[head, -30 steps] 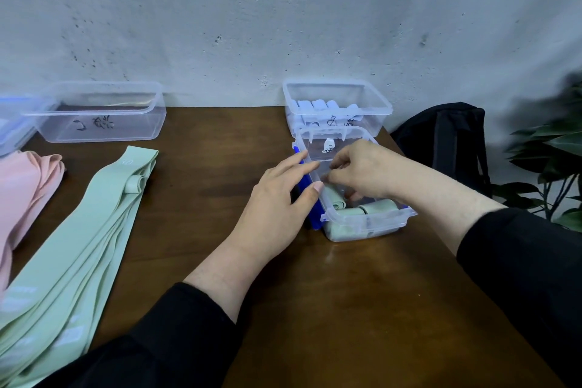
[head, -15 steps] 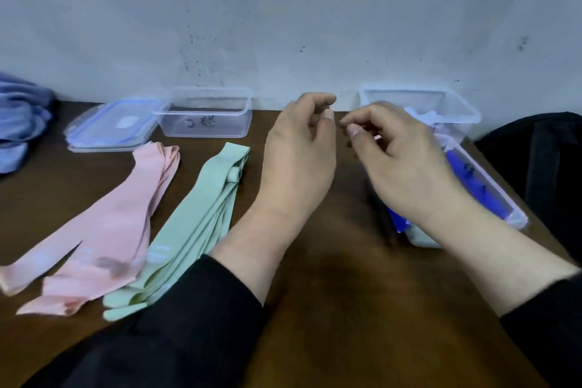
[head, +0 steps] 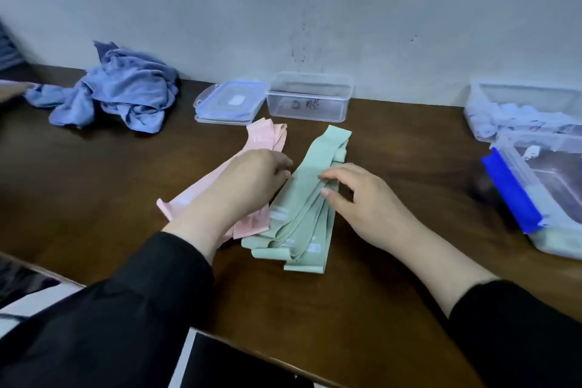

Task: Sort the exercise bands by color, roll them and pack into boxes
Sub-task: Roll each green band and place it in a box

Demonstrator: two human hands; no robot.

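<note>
The person is working partway through the job, judging by how the bands are lying. A stack of green bands [head: 302, 211] is lying flat and unrolled in the middle of the wooden table [head: 94, 186], with the pink bands [head: 252, 167] lying just beside it to the left, also unrolled. The left hand [head: 252, 176] is resting over the pink bands with its fingers reaching toward the edge of the green stack; whether those fingers are pinching anything cannot be told. The right hand [head: 356, 195] is hovering on the green stack, fingers loosely bent and fingertips touching the top band, not yet gripping it. At the right edge, a clear box with a blue clip [head: 535, 186] is holding something pale green at its near end, probably rolled bands, and the box behind it [head: 519, 110] is holding pale blue rolls. An empty-looking clear box [head: 310, 98] and stacked lids [head: 230, 102] are waiting by the wall. A heap of blue bands [head: 122, 88] is sitting unsorted at far left. Most rolling seems to be remaining.
</note>
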